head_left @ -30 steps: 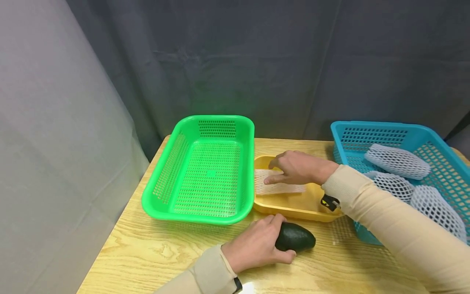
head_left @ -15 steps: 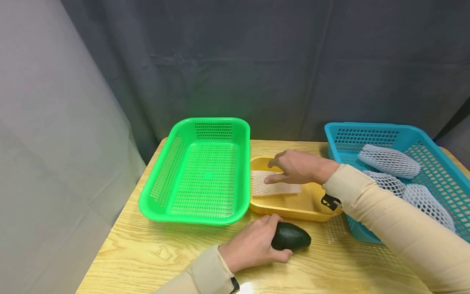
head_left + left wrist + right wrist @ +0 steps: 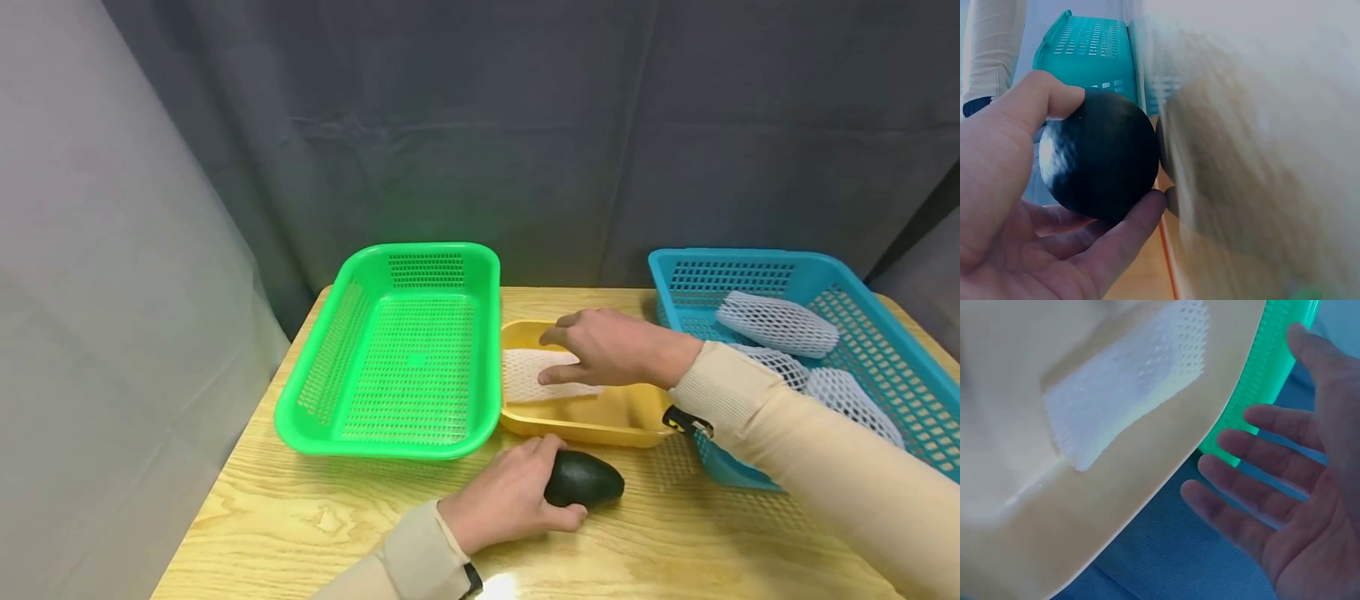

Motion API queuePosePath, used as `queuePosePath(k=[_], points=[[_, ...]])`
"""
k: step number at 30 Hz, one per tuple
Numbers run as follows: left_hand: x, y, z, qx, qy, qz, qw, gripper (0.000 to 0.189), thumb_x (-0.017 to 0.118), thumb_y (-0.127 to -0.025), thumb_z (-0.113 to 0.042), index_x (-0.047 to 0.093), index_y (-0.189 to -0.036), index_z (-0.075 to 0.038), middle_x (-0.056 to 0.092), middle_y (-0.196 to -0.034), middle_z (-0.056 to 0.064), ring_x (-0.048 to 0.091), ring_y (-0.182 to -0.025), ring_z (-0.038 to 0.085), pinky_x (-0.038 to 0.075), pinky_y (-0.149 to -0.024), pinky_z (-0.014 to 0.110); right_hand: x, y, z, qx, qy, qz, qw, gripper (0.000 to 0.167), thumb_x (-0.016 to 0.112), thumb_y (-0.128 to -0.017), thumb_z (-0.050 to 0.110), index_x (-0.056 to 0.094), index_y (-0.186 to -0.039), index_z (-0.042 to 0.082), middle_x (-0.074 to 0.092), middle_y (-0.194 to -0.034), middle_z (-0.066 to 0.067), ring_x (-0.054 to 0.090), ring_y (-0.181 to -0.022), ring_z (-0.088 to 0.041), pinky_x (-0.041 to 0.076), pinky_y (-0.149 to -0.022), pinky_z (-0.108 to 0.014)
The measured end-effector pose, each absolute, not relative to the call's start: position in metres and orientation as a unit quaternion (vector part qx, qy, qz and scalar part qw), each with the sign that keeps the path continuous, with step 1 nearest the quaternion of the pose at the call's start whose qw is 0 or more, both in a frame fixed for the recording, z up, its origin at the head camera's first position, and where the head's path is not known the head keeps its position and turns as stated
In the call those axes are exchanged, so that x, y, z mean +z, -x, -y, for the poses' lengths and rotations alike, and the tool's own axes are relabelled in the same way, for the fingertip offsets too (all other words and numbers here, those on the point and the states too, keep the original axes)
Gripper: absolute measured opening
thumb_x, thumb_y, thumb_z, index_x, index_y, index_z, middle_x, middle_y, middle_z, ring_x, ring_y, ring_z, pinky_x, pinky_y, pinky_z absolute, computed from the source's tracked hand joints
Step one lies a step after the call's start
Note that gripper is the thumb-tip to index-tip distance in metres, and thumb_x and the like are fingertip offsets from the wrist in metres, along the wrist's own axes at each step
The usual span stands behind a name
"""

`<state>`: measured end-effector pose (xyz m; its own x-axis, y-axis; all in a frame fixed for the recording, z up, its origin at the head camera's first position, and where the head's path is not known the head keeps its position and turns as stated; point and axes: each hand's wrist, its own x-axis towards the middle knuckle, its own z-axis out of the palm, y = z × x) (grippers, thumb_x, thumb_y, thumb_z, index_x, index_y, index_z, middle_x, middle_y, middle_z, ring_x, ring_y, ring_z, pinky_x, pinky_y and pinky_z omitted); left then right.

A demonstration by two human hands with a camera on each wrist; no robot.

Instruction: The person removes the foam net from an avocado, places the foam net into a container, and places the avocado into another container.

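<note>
My left hand grips a dark green avocado by its left end, close over the tabletop in front of the yellow tray. Thumb and fingers curl round the avocado in the left wrist view. Above the tray hovers my right hand, its fingers spread and holding nothing. Under its fingertips a flattened white foam net sleeve lies in the tray. The right wrist view shows the foam net sleeve apart from the spread right hand.
A green basket stands left of the tray. On the right, a blue basket holds several things in white foam net, partly behind the right sleeve. A grey curtain hangs behind the table.
The head view has turned slightly to the right. My right hand has shifted a little rightward over the tray, its thumb and index finger further apart. The left hand keeps its grip on the avocado.
</note>
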<state>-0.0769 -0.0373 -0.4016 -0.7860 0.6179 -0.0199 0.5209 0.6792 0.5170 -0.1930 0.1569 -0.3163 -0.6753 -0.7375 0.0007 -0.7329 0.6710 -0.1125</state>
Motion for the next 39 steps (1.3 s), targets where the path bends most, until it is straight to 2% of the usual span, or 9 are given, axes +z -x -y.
queuePosePath(k=[11,20,27,34,39], points=[[-0.402,0.077,0.036,0.238,-0.315,-0.914,0.093,0.055,0.075,-0.085,-0.046,0.058,-0.123,-0.011,0.069,-0.109,0.001,0.059,-0.085,0.004,0.048,-0.076,0.019,-0.308,0.159,-0.163,-0.059,0.424,-0.904,-0.012,0.068,0.054,-0.098,0.065,0.068,-0.132,0.008,0.073,-0.126,-0.009,0.072,-0.113,-0.028,0.058,-0.099,-0.047],[-0.403,0.078,0.036,0.223,-0.320,-0.917,0.079,0.056,0.075,-0.085,-0.047,0.059,-0.123,-0.010,0.069,-0.109,0.000,0.060,-0.088,0.005,0.048,-0.075,0.022,-0.308,0.131,-0.161,-0.048,0.409,-0.909,-0.068,0.053,0.069,-0.096,0.049,0.068,-0.130,0.009,0.074,-0.114,-0.006,0.073,-0.101,-0.024,0.062,-0.086,-0.042],[-0.404,0.078,0.036,0.246,-0.329,-0.908,0.085,0.060,0.074,-0.087,-0.044,0.054,-0.131,-0.009,0.070,-0.111,0.002,0.061,-0.088,0.003,0.049,-0.075,0.018,-0.311,0.119,-0.165,-0.070,0.398,-0.913,-0.062,0.051,0.070,-0.096,0.047,0.068,-0.131,0.010,0.074,-0.124,-0.008,0.072,-0.110,-0.028,0.061,-0.091,-0.046],[-0.403,0.079,0.037,0.242,-0.320,-0.911,0.092,0.067,0.073,-0.087,-0.047,0.054,-0.136,-0.007,0.070,-0.113,0.002,0.061,-0.091,0.005,0.049,-0.079,0.021,-0.321,0.112,-0.170,-0.090,0.389,-0.914,-0.073,0.047,0.072,-0.095,0.041,0.068,-0.129,0.009,0.073,-0.124,-0.006,0.072,-0.110,-0.025,0.060,-0.093,-0.043],[-0.402,0.079,0.037,0.245,-0.318,-0.911,0.097,0.066,0.074,-0.087,-0.047,0.055,-0.135,-0.006,0.069,-0.110,0.001,0.060,-0.088,0.004,0.048,-0.078,0.019,-0.330,0.106,-0.173,-0.108,0.376,-0.916,-0.089,0.045,0.073,-0.095,0.043,0.069,-0.127,0.012,0.074,-0.120,-0.003,0.072,-0.109,-0.022,0.061,-0.091,-0.043]])
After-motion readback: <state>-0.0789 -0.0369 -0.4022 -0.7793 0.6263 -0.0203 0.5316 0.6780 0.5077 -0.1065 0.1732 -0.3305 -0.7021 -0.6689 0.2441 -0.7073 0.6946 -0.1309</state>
